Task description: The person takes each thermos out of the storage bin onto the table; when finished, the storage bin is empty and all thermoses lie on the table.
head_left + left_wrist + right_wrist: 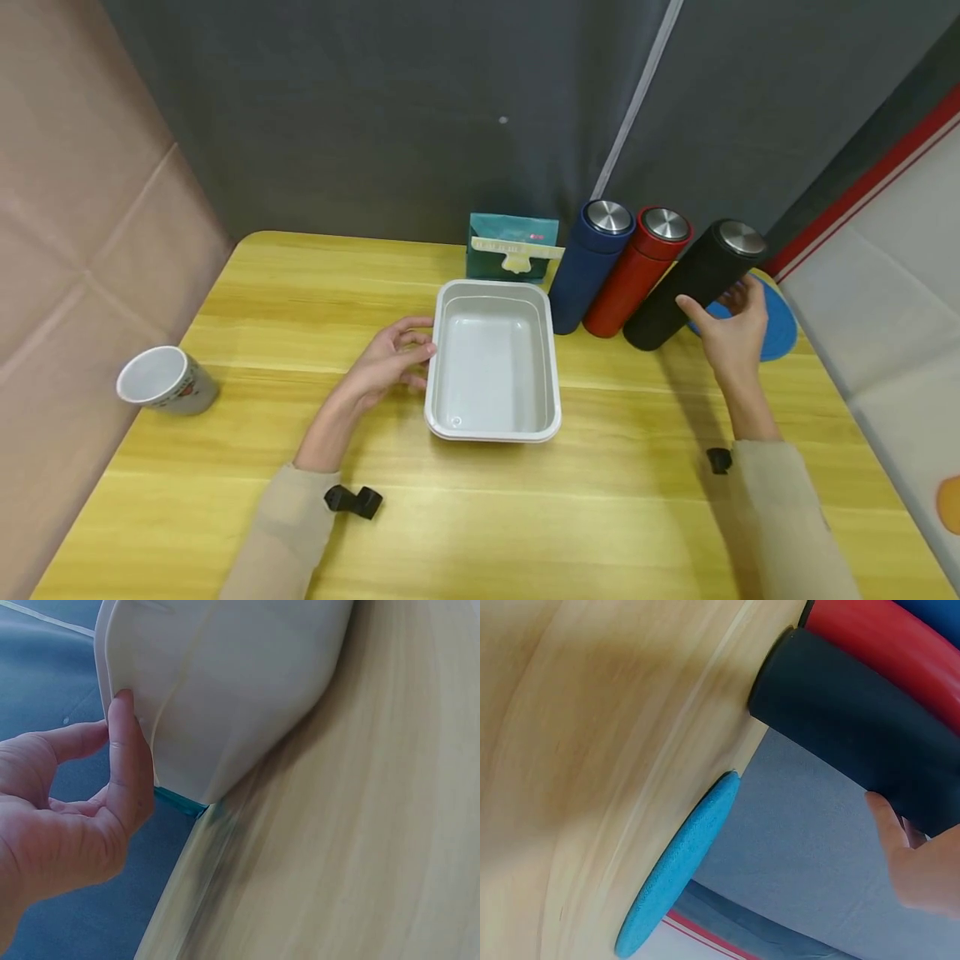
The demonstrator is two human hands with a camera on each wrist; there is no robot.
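Black flask (693, 285): a matte black cylinder with a silver cap, standing upright at the right end of the flask row, behind and to the right of the tray (492, 364).
Right hand (731, 329): its grip is curling round the black flask, thumb on the near side, fingers wrapping behind.
Tray: a white, shallow, rounded rectangle, sitting mid-counter (525, 500).
Left hand (390, 360): its grip is lying loosely spread, fingertips touching the tray's left rim.
Head view only: it is showing the whole row of flasks, the teal box (512, 247) just behind the tray, and the mug (165, 381) lying on its side far to the tray's left.
Left wrist view only: it is showing the thumb (129, 761) pressing against the tray's outer wall, close up.
Right wrist view only: it is showing the black flask's base resting on the counter, with the blue disc (679, 866) lying just beside it.
Flasks: three, namely the blue flask (591, 265) nearest the tray, the red flask (637, 271), then the black one.
Trays: one.
Mugs: one.
Boxes: one.
Discs: one.
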